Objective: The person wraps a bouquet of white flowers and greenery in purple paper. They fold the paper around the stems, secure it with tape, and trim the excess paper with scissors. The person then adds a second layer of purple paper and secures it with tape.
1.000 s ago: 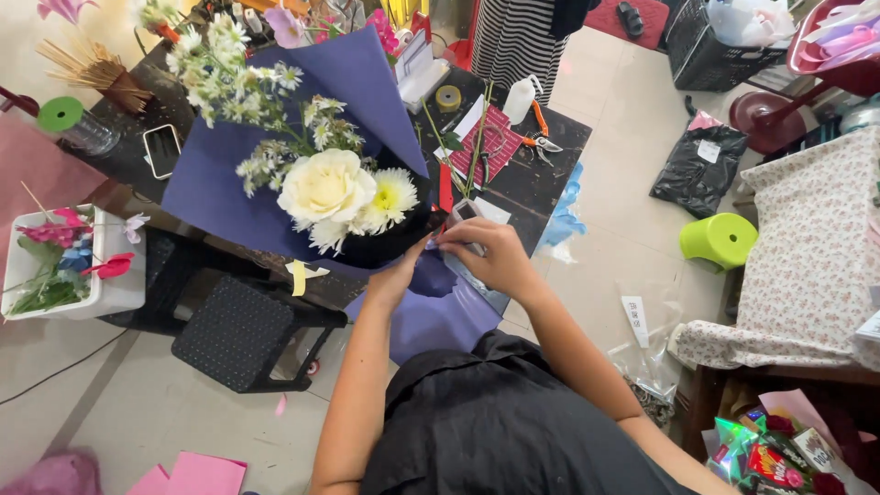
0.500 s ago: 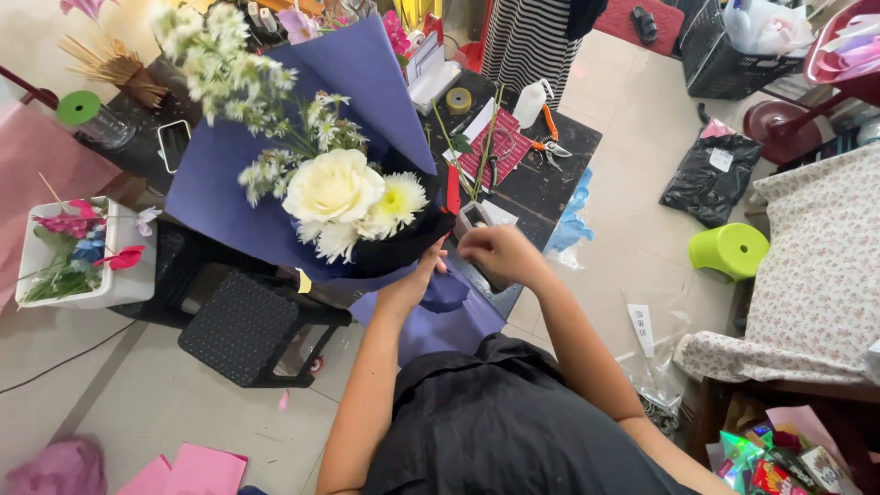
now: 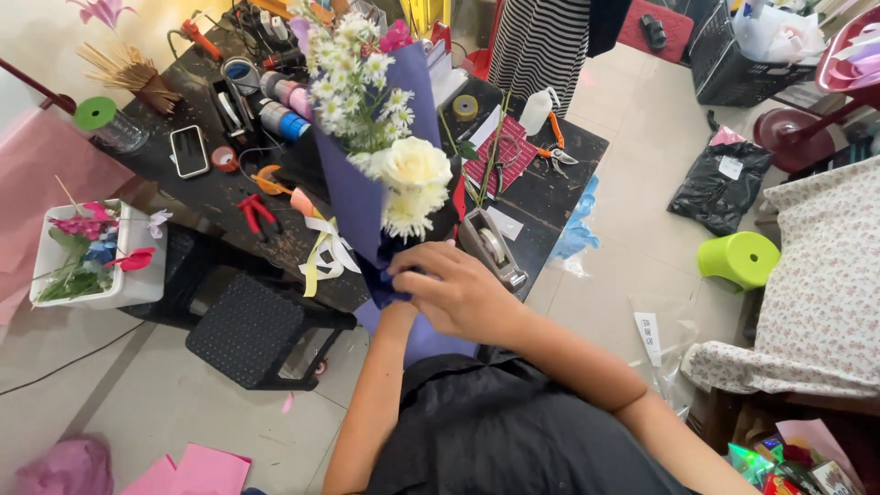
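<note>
Bouquet (image 3: 385, 174) in blue wrapping paper (image 3: 353, 197), base inside right hand (image 3: 458, 293) fingers (image 3: 417, 275)

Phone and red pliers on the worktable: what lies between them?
In the head view, a small red tape roll lies on the dark worktable between the phone and the red pliers, nearer the phone.

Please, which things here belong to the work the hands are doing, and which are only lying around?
In the work:
- bouquet, white flowers in dark blue wrapping paper
- right hand, its grip closed on the bouquet's base
- left hand, mostly hidden behind the right

Only lying around:
- tape dispenser
- phone
- red pliers
- green stool
- white box of flowers
</note>
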